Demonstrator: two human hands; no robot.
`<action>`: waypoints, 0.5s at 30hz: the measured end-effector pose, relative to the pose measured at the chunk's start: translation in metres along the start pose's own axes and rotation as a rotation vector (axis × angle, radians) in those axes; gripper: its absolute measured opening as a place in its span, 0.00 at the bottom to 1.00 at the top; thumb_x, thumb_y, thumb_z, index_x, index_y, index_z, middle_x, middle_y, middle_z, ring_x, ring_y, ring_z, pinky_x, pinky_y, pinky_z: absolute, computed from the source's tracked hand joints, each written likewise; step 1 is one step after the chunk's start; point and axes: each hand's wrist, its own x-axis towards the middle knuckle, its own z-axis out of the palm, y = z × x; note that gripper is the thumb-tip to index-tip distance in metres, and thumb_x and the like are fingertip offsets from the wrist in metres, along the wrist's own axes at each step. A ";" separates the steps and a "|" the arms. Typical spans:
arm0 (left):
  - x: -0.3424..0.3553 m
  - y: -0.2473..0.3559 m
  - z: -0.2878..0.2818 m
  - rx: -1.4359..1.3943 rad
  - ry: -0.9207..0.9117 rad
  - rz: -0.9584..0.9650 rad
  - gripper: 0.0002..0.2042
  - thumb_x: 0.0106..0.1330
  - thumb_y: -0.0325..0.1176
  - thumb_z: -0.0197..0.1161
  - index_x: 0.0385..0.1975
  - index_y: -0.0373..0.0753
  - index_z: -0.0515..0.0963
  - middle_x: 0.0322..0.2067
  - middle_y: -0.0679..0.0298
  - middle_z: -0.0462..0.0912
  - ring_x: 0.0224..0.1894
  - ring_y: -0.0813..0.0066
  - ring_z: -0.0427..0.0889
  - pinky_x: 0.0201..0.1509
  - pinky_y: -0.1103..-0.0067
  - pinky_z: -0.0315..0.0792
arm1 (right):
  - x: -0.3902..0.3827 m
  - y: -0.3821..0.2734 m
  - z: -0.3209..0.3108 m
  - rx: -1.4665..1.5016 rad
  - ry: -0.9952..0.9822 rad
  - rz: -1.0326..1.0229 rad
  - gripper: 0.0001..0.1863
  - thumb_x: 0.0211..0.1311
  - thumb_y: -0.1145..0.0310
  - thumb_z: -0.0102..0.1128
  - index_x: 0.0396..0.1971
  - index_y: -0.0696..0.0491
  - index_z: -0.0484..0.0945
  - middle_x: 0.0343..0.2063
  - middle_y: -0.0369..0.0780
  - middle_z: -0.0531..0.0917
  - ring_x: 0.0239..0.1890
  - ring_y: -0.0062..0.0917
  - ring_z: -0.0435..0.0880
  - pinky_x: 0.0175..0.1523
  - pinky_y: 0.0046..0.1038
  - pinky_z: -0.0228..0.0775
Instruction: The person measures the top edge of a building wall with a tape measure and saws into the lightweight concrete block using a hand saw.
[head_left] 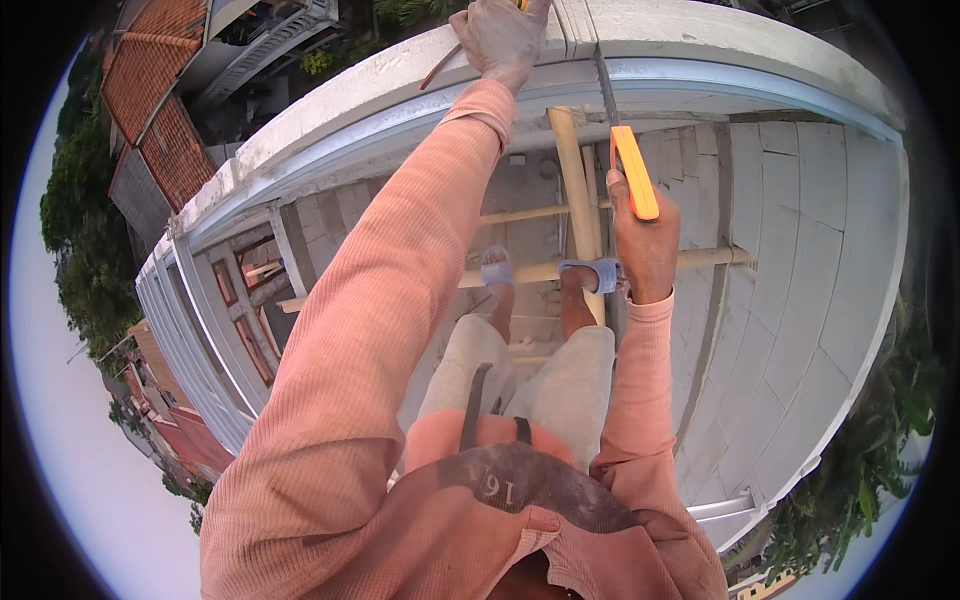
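My right hand (648,240) is closed round the yellow-orange handle of a handsaw (637,178). The saw's narrow dark blade runs away from me, up to the top of a pale block wall (720,38), at a groove near the upper edge of the view. Left of that groove, my left hand (500,42), dusty and with bent fingers, is on the wall top. A small bit of yellow shows at its fingers, but what it belongs to is cut off by the picture's edge. Beside this hand a thin brownish rod (440,68) sticks out over the wall.
Metal channels (690,72) run along the wall's inner side. I stand in blue sandals on a wooden pole (530,272) high above the floor, with an upright pole (575,180) ahead. Block walls (790,270) rise at the right; tiled roofs (160,90) lie beyond at left.
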 end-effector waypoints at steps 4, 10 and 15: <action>-0.001 0.003 -0.001 -0.025 0.014 0.023 0.24 0.72 0.57 0.53 0.51 0.41 0.72 0.35 0.48 0.87 0.43 0.47 0.86 0.55 0.59 0.68 | 0.006 -0.014 0.009 0.026 0.003 0.005 0.17 0.71 0.63 0.64 0.28 0.62 0.78 0.15 0.40 0.69 0.21 0.21 0.62 0.28 0.30 0.62; 0.001 -0.002 -0.009 -0.030 -0.042 -0.025 0.26 0.72 0.59 0.52 0.51 0.40 0.72 0.36 0.45 0.87 0.45 0.45 0.85 0.57 0.58 0.67 | -0.090 0.004 -0.019 0.021 0.093 0.024 0.13 0.69 0.66 0.69 0.29 0.60 0.81 0.17 0.41 0.77 0.19 0.24 0.73 0.28 0.30 0.67; -0.001 0.000 -0.007 -0.010 -0.035 -0.064 0.26 0.72 0.60 0.52 0.51 0.39 0.72 0.36 0.44 0.87 0.46 0.43 0.84 0.59 0.57 0.66 | -0.178 0.011 -0.047 -0.057 0.124 -0.094 0.14 0.72 0.67 0.65 0.29 0.61 0.78 0.17 0.33 0.70 0.22 0.16 0.65 0.27 0.24 0.58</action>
